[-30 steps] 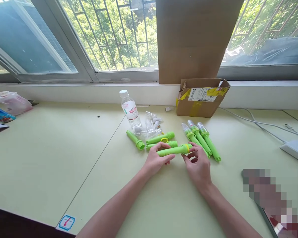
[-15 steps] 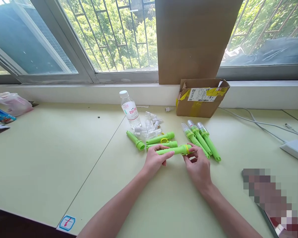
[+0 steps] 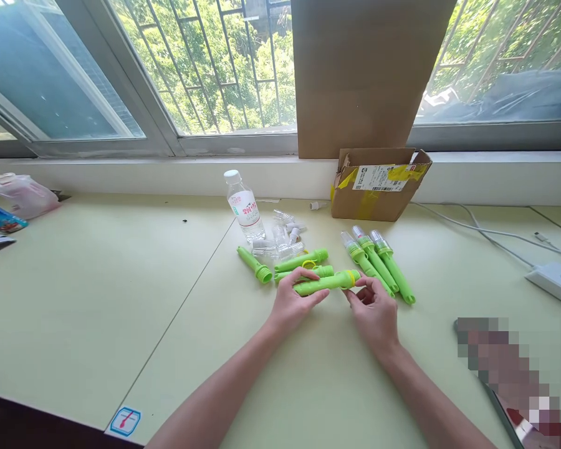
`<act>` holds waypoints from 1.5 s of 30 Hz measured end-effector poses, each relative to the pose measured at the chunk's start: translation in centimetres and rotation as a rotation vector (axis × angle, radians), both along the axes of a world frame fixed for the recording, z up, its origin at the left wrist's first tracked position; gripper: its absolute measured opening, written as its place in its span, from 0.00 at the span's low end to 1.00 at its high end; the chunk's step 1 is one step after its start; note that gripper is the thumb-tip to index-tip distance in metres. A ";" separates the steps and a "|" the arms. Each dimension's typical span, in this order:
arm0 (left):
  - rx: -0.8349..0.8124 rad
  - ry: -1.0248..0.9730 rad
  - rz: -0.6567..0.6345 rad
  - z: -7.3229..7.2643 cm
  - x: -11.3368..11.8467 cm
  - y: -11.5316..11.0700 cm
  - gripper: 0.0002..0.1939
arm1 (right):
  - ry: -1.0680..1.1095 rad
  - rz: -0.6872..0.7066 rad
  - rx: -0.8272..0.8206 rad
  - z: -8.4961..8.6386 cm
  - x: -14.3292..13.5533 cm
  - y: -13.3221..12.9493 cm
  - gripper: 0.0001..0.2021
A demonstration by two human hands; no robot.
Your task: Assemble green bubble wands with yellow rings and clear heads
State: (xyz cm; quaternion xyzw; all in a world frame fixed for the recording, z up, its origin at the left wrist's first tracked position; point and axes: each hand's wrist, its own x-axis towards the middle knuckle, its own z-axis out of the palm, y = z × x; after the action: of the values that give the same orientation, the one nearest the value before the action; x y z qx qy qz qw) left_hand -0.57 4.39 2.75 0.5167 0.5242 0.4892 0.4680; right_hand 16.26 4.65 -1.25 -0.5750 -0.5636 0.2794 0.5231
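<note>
Near a bottle (image 3: 245,209) labelled in red characters, both hands (image 3: 292,302) (image 3: 376,317) grasp a green tube (image 3: 331,282).

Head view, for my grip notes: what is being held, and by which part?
A green tube: the left hand grips its shaft; the right hand has fingertips by the yellow ring, pinch unclear.

Bright daylight through the windows (image 3: 215,68) softly lights the table (image 3: 88,293), pixelation masking the lower right.
</note>
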 end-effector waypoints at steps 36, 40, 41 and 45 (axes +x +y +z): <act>0.007 0.073 0.037 -0.7 0.6 -0.4 0.17 | 0.003 -0.082 0.095 0.0 -0.7 -0.7 0.11; 0.007 0.077 0.035 -0.5 0.6 -0.5 0.17 | 0.015 -0.116 0.116 -0.1 -0.6 -0.8 0.09; 0.001 0.074 0.035 -0.5 0.6 -0.5 0.17 | 0.016 -0.119 0.115 -0.2 -0.5 -0.8 0.09; -0.082 0.028 0.018 -0.5 0.5 -0.2 0.19 | -0.015 -0.121 0.113 -0.1 -0.5 -0.6 0.09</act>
State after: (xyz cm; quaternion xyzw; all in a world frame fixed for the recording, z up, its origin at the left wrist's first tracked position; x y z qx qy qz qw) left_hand -0.09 4.21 2.28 0.4990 0.5549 0.4641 0.4772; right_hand 15.79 4.01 -1.40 -0.5798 -0.5466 0.2108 0.5663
